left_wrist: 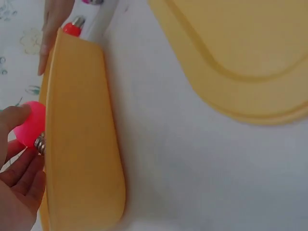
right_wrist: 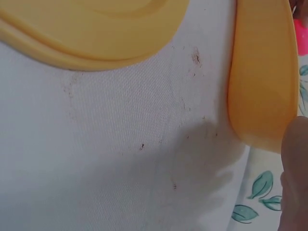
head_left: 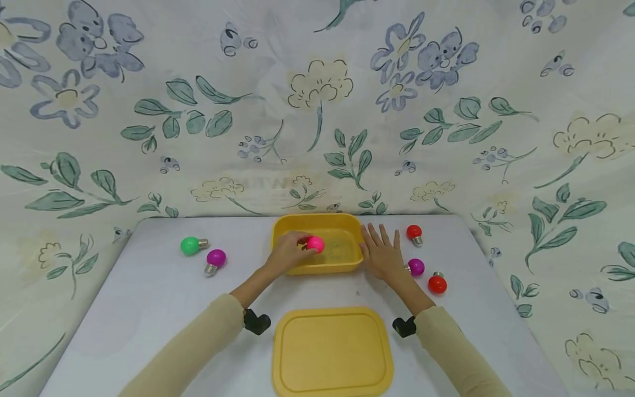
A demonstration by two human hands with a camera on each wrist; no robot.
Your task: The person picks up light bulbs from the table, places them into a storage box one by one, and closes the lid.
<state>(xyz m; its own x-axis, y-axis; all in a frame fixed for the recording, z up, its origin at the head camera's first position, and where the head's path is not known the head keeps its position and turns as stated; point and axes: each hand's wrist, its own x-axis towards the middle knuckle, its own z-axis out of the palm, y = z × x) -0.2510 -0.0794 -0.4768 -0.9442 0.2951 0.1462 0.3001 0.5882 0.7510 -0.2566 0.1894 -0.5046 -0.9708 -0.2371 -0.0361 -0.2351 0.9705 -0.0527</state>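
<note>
My left hand (head_left: 288,252) pinches a pink light bulb (head_left: 315,244) between thumb and fingers, over the yellow plastic box (head_left: 324,269). In the left wrist view the pink bulb (left_wrist: 30,126) shows its metal screw base pointing at the box wall (left_wrist: 84,139). My right hand (head_left: 383,255) lies with straight, spread fingers at the right end of the box, touching its rim. In the right wrist view, part of that hand (right_wrist: 294,173) shows beside the box corner (right_wrist: 262,96).
The yellow lid (head_left: 332,353) lies in front of the box. Left of it are a green bulb (head_left: 189,246) and a purple bulb (head_left: 216,258). At the right lie a red bulb (head_left: 414,232), another purple bulb (head_left: 416,267) and a second red bulb (head_left: 437,284). Floral cloth (head_left: 278,138) hangs behind.
</note>
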